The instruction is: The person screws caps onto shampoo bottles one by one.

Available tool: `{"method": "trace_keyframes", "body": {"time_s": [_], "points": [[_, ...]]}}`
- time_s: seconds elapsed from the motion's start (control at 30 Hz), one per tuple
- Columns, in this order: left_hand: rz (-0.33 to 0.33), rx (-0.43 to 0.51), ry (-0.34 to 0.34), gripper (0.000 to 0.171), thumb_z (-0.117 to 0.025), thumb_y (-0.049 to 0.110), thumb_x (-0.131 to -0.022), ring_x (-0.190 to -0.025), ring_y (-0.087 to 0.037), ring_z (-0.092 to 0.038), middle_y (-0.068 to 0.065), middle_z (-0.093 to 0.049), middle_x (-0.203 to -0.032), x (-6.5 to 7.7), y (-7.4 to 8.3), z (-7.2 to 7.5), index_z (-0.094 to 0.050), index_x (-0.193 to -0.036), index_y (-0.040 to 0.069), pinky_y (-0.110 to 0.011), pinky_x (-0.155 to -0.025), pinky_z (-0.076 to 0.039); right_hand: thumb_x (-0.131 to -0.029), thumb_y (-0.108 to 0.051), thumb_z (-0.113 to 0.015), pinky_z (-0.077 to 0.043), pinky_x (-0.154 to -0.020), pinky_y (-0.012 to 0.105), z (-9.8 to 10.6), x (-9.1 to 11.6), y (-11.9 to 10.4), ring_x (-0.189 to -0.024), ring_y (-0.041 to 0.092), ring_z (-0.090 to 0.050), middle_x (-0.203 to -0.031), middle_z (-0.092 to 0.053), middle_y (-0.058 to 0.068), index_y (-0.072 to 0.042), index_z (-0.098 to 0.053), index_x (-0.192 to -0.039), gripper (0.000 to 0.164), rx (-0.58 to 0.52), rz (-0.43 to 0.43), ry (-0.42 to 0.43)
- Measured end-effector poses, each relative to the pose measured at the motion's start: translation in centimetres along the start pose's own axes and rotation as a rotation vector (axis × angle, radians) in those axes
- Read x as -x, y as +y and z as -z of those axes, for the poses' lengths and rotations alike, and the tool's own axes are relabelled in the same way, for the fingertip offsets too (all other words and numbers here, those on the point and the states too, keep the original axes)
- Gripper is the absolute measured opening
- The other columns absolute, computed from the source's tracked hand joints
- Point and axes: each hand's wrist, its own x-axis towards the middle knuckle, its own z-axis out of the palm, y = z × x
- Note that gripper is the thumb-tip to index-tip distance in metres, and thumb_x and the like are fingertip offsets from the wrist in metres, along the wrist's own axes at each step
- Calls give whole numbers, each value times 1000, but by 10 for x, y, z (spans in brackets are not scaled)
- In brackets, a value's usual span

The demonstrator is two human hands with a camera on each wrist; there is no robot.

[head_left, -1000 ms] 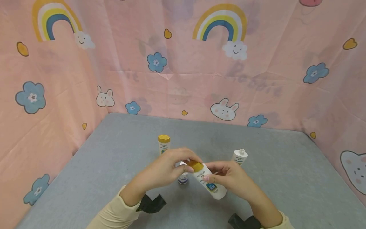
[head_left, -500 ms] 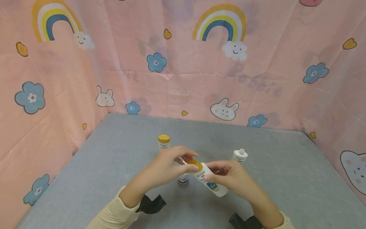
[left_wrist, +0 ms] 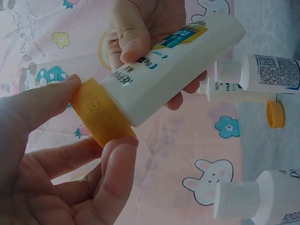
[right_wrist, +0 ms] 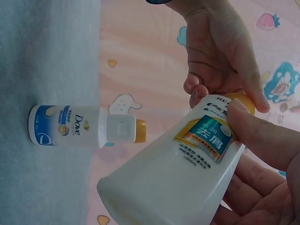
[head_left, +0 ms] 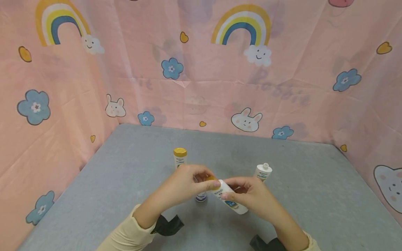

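Observation:
Between the hands, a white shampoo bottle tilts with its base toward the lower right. My left hand pinches its gold cap between thumb and fingertips. In the left wrist view the cap sits at the bottle's neck end, a little askew to the body. My right hand grips the bottle body, thumb on the label side and fingers behind it. Partly hidden behind the left hand stands a small white bottle; the right wrist view shows a Dove bottle with a white cap.
A gold-capped bottle stands behind the left hand. Behind the right hand is a white bottle with a bare neck. A loose gold cap lies on the grey table. Patterned pink cloth surrounds the table.
The left fingers lifted off the cap half a second ago and are now back around it, with the thumb shifted. The bottle's base has risen slightly. The standing bottles have not moved.

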Motion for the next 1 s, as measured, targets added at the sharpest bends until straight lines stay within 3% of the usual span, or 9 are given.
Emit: {"method": "trace_keyframes", "body": {"time_s": [0.33, 0.57, 0.7, 1.0], "points": [[-90, -12, -10, 23, -74, 37, -89, -77, -5, -58, 8, -66, -84, 0, -1, 1, -74, -99, 16, -22, -71, -52, -90, -16, -74, -60, -70, 28, 3, -1, 2, -80, 7, -69, -99, -73, 22, 6, -70, -113, 33, -33, 21, -51], [-43, 42, 5, 33, -74, 35, -89, -89, -7, -62, 7, -70, -93, -2, -2, 0, -73, -113, 12, -23, -80, -54, -87, -22, -77, -59, -67, 30, 2, -1, 0, -78, 14, -72, -100, -73, 19, 2, -71, -113, 36, -23, -64, 4], [-29, 55, 36, 35, -76, 35, -88, -90, -8, -64, 5, -70, -96, -3, -1, -2, -72, -113, 10, -21, -80, -55, -86, -22, -78, -59, -66, 31, 1, -1, 0, -78, 16, -72, -101, -73, 20, 2, -71, -113, 37, -31, -80, 28], [-98, 38, 72, 27, -77, 25, -88, -89, -8, -65, 4, -72, -97, -2, 1, -4, -73, -109, 9, -23, -82, -56, -87, -21, -77, -59, -66, 30, 1, 0, 1, -76, 13, -71, -99, -73, 19, 1, -72, -112, 34, -21, -37, 38]]}}
